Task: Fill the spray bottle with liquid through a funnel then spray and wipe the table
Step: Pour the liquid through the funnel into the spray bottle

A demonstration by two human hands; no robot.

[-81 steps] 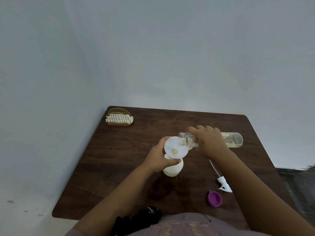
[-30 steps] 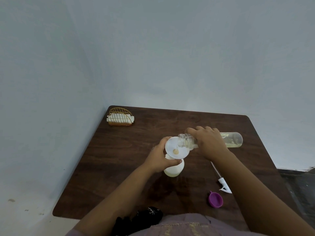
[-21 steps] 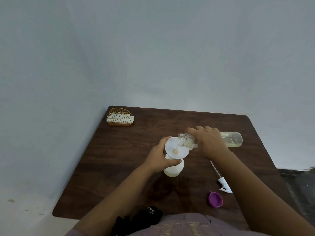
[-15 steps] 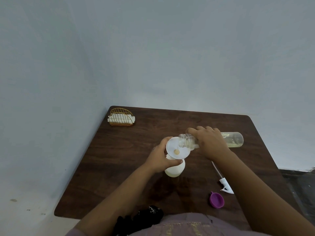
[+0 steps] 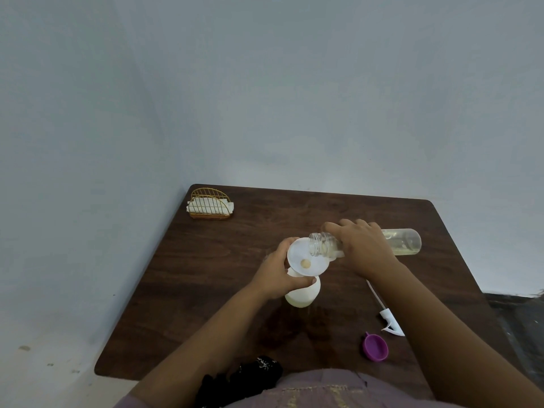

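Pouring pale liquid into a funnel over our spray bottle, at a dark wooden table [image 5: 206, 269].

Our left hand [image 5: 275, 275] is wrapped around the neck of the white spray bottle [image 5: 303, 294], steadying the white funnel [image 5: 306, 260] seated in it at table centre. Our right hand [image 5: 363, 248] grips a clear bottle [image 5: 403, 241] tipped sideways, its open mouth over the funnel's rim. At four o'clock lie the white spray head [image 5: 388, 319] and a purple cap [image 5: 375, 347], close together. At eleven o'clock stands a gold wire holder [image 5: 210, 204] of white napkins.
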